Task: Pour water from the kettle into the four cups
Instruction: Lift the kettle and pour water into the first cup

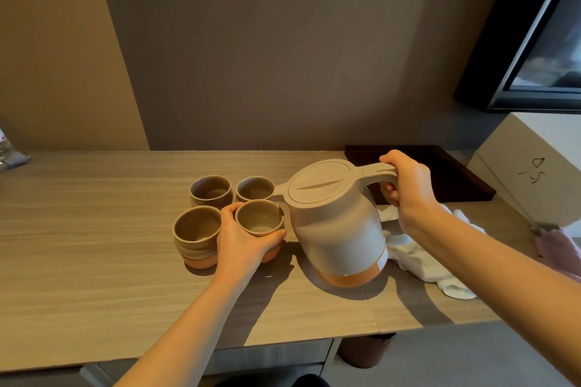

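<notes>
A pale kettle (336,223) with an orange base is tilted to the left, its spout over the back right cup (255,188). My right hand (405,188) grips its handle. Several small brown cups stand in a square cluster on the wooden counter (94,229). My left hand (242,242) wraps around the front right cup (259,217). The front left cup (196,231) and the back left cup (211,190) stand untouched. No stream of water is visible at the spout.
A crumpled white cloth (421,258) lies right of the kettle. A dark tray (456,173) sits at the back right, with a white box (534,166) beside it. A screen (540,41) hangs on the right wall. The counter's front edge runs near my arms.
</notes>
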The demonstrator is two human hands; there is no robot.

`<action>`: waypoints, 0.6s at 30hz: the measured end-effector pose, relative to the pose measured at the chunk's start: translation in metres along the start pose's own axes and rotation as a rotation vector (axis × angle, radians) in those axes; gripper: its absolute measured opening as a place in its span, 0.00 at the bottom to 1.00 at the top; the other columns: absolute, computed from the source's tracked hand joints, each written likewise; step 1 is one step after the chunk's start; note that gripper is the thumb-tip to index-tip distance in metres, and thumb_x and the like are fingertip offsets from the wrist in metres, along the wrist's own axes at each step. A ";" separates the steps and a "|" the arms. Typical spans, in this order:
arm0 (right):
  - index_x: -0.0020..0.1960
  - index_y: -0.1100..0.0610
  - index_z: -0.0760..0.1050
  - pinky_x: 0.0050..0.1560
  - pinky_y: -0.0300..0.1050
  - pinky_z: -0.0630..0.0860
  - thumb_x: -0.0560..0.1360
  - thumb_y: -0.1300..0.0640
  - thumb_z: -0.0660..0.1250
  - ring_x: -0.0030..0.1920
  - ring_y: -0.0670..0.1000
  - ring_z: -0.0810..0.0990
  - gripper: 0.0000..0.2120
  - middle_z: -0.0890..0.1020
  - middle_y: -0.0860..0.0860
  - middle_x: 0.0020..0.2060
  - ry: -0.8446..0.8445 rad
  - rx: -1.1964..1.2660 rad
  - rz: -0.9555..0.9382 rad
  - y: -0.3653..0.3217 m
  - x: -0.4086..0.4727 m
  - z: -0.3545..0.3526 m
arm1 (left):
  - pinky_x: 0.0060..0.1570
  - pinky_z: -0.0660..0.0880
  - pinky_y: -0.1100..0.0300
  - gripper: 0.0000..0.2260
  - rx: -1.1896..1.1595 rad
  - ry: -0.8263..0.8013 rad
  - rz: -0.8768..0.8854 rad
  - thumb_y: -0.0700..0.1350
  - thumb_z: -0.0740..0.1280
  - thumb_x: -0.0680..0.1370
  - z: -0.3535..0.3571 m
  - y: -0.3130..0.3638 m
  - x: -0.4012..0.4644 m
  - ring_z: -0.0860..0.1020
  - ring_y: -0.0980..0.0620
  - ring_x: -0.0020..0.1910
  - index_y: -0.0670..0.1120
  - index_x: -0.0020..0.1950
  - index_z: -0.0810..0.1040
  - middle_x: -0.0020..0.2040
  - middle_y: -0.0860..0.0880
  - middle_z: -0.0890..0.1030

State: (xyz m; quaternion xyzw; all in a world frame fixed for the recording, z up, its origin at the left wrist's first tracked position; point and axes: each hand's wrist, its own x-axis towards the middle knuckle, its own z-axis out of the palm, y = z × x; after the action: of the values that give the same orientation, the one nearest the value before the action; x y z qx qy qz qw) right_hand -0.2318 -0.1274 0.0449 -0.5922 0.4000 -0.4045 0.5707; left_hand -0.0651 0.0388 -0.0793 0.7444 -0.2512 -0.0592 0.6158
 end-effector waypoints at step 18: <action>0.41 0.58 0.77 0.37 0.41 0.69 0.70 0.49 0.66 0.41 0.52 0.75 0.12 0.79 0.55 0.38 0.027 0.062 0.007 0.006 0.006 -0.003 | 0.52 0.70 0.61 0.39 0.031 0.072 -0.013 0.49 0.82 0.59 0.011 -0.007 -0.007 0.71 0.55 0.56 0.54 0.62 0.63 0.56 0.55 0.72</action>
State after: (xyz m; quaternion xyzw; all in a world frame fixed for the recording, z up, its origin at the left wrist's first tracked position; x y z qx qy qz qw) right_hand -0.2327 -0.1340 0.0388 -0.5673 0.3970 -0.4226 0.5847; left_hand -0.0738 0.0331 -0.0903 0.7572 -0.2251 -0.0323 0.6124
